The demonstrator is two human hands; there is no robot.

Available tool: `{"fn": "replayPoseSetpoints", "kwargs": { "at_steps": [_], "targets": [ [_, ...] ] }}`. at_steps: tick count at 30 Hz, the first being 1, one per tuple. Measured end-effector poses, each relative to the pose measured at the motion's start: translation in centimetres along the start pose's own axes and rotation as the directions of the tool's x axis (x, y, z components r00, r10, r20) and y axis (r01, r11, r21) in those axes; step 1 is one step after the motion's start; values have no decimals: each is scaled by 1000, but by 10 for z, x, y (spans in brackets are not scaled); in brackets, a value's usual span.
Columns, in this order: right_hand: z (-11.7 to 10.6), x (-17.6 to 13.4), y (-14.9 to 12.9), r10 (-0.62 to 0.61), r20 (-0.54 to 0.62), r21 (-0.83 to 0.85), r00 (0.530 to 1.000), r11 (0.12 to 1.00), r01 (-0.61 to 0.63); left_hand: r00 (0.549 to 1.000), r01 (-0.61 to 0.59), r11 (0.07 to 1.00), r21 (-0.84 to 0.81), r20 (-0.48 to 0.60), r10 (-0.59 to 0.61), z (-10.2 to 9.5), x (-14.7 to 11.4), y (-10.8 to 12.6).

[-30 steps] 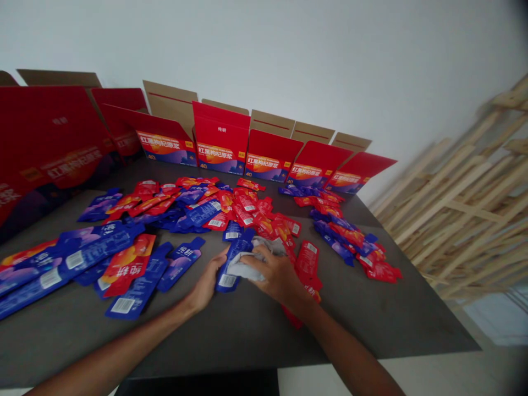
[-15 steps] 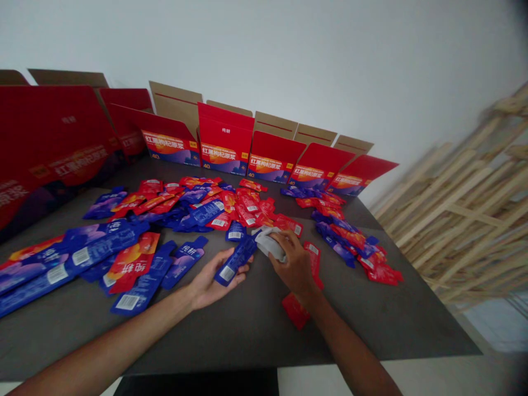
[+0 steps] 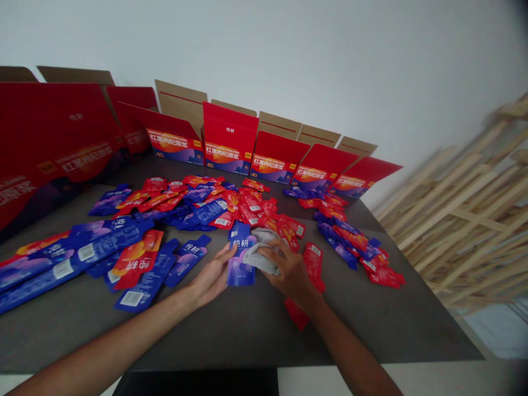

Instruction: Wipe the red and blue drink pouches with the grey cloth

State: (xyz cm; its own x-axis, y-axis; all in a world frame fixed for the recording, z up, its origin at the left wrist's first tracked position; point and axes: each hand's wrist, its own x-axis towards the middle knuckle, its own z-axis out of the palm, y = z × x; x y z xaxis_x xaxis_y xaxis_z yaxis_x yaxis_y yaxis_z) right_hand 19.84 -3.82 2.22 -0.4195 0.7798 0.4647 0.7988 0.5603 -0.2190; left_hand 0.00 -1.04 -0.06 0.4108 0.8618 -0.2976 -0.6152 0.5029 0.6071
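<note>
My left hand (image 3: 215,274) grips a blue pouch (image 3: 241,269) by its left edge, its printed front facing me. In my right hand (image 3: 291,270) is a bunched grey cloth (image 3: 264,253), pressed against the right side of that pouch. Behind both hands lies a heap of mixed red and blue pouches (image 3: 206,206). Loose blue pouches (image 3: 190,258) and a red pouch (image 3: 140,261) rest left of my left hand. Partly under my right forearm are red pouches (image 3: 313,261).
Open red cartons (image 3: 229,143) stand in a row along the back of the dark table (image 3: 198,341), against the wall. A larger red carton (image 3: 49,143) is at the left. More pouches (image 3: 350,236) lie at the right. Wooden slats (image 3: 462,220) are beyond the table's right edge.
The blue pouch has turned from its barcode side to its printed front and now stands more upright. The cloth has moved down from its top end onto its side.
</note>
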Motion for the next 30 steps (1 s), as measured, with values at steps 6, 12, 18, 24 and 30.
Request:
{"fn": "replayPoseSetpoints", "kwargs": {
  "at_steps": [6,12,18,24,30],
  "targets": [
    [10,0,-20,-55,266,-58,962,996,73,998,-53,999,-5,23,53,1,-5,2],
    [10,-1,-25,-100,303,-39,948,992,117,1000,3,1000,-31,15,-2,1,-7,5],
    [7,2,-14,114,81,-92,990,990,-106,995,9,998,54,94,-14,1,-8,-8],
    [4,4,-6,224,19,-112,974,969,-220,990,40,996,83,132,-50,3,-9,-14],
    [6,3,-15,46,226,-62,973,998,-33,996,48,998,32,71,-50,3,-7,-4]
  ]
}}
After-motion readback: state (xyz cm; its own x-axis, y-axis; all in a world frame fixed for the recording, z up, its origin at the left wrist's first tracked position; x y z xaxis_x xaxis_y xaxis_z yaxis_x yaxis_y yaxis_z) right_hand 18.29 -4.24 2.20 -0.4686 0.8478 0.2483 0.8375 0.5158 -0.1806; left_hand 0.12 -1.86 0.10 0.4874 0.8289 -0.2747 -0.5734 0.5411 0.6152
